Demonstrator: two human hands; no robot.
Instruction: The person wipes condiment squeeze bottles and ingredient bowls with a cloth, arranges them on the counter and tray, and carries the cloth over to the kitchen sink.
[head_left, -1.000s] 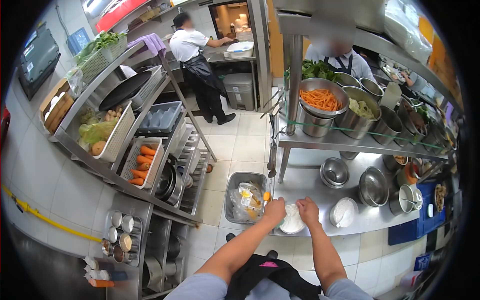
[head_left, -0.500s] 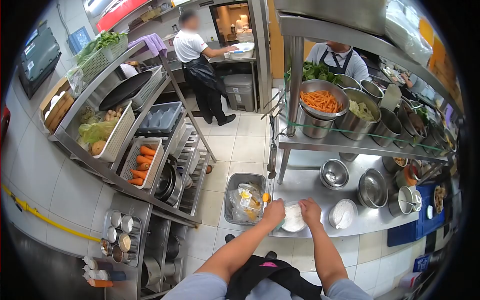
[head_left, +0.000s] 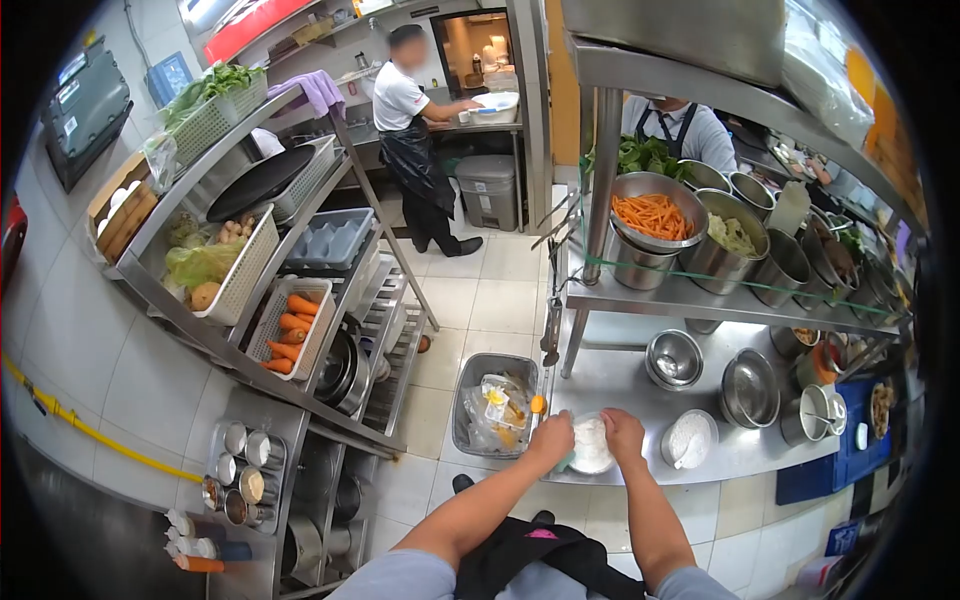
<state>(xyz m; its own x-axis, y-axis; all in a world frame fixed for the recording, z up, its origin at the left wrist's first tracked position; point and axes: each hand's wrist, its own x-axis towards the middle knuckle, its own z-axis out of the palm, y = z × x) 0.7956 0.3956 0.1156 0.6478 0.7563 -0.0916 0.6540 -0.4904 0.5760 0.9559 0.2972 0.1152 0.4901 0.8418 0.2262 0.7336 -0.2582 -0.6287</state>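
A round container of white powder (head_left: 592, 447) sits near the front edge of the steel table, between my two hands. My left hand (head_left: 552, 441) is closed at its left side, by a pale green edge (head_left: 566, 461); what the fingers grip is hidden. Curled over the opposite rim, my right hand (head_left: 624, 437) is closed on the container. Just right of it stands a bowl of white powder (head_left: 690, 440) with a spoon in it. A small orange object (head_left: 538, 404) shows beyond my left hand, at the bin's edge.
A grey bin with plastic waste (head_left: 459, 421) stands left of the table. Metal bowls (head_left: 674, 359) sit behind the powder. Above is a shelf with shredded carrot (head_left: 654, 216). A rack (head_left: 318, 395) stands left. One co-worker (head_left: 404, 130) is at the back counter, another (head_left: 700, 135) behind the shelf.
The view has shifted slightly, so everything sits a little lower and further right. My hands stay on either side of the powder container. The co-worker at the back has turned more toward the white tub.
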